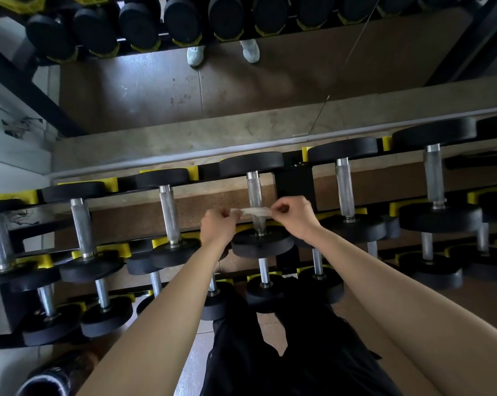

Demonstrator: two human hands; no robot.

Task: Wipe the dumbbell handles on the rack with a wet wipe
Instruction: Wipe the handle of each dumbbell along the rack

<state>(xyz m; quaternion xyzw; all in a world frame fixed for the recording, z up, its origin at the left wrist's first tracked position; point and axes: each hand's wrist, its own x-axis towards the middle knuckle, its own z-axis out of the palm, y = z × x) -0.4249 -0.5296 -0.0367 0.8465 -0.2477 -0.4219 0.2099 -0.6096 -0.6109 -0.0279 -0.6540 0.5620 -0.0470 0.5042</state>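
Wet wipe (pixel 254 212) is stretching crosswise over the dumbbell handle (pixel 254 190) pointing away from the person, left hand (pixel 217 227) and right hand (pixel 294 215) each pinching an end

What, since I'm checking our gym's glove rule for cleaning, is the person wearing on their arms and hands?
Nothing shows on either. The left hand and right hand are bare: no gloves, rings or wristbands visible. Left forearm and right forearm are uncovered to the frame's lower edge, so no sleeves appear. Below them, black clothing covers the body.
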